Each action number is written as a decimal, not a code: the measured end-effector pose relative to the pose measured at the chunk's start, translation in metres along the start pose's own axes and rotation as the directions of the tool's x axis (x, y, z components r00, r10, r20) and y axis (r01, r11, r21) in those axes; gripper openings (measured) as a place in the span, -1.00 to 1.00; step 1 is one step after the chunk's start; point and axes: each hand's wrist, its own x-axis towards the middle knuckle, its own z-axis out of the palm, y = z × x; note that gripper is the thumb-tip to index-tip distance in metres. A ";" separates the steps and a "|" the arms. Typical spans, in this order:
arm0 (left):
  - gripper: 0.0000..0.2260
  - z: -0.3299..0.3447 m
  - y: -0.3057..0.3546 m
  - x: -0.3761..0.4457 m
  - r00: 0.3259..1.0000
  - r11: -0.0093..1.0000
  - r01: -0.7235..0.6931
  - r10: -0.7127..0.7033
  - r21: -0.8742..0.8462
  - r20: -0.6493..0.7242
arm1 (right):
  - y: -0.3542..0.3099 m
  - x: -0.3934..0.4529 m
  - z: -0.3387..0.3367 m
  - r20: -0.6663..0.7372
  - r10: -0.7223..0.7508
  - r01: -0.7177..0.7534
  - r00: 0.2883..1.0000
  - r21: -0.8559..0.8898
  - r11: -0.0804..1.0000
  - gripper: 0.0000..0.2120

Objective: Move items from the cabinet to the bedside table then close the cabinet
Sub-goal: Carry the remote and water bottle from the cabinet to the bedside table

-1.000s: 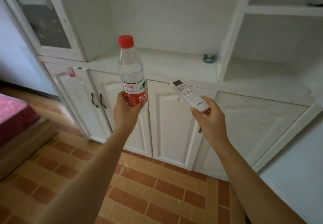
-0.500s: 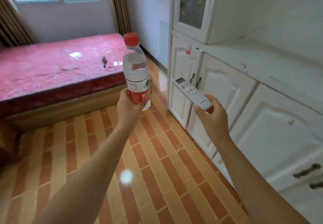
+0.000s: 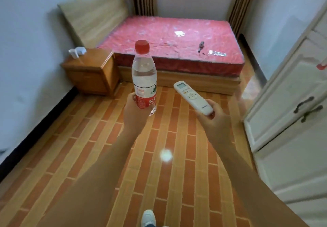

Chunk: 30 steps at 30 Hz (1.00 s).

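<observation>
Ahead and left of both hands, bedside table (image 3: 92, 62) against wall, well apart. Left hand (image 3: 135, 115) grips water bottle (image 3: 144, 78), upright; right hand (image 3: 215, 120) grips remote (image 3: 192, 97), long axis pointing away-left. Left grip nearer table.

We can't identify the small dark item (image 3: 201, 45) on the mattress (image 3: 159, 32), the cabinet (image 3: 292, 102) is cropped at right, and the shoe (image 3: 148, 218) at bottom.
</observation>
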 end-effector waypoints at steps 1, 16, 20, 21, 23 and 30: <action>-0.47 -0.011 -0.008 0.002 1.000 1.000 0.013 -0.013 0.006 -0.027 | -0.003 0.001 0.011 0.031 -0.015 0.015 0.999 0.000 1.000 -0.65; -0.46 -0.118 -0.078 0.057 0.960 0.987 0.159 -0.163 -0.037 -0.227 | -0.015 0.033 0.159 0.269 -0.038 0.026 0.962 0.048 0.998 -0.60; -0.45 -0.137 -0.095 0.083 0.962 0.986 0.163 -0.168 -0.044 -0.214 | -0.015 0.043 0.192 0.258 -0.034 0.023 0.966 0.045 0.999 -0.61; -0.45 -0.140 -0.098 0.089 0.962 0.986 0.161 -0.165 -0.038 -0.216 | -0.015 0.046 0.198 0.257 -0.029 0.017 0.966 0.049 0.999 -0.62; -0.46 -0.144 -0.104 0.100 0.959 0.986 0.164 -0.167 -0.033 -0.228 | -0.015 0.051 0.209 0.263 -0.017 0.006 0.965 0.045 0.999 -0.63; -0.46 -0.132 -0.122 0.146 0.953 0.979 0.200 -0.206 -0.048 -0.224 | -0.006 0.087 0.233 0.270 0.003 -0.006 0.963 0.011 1.000 -0.66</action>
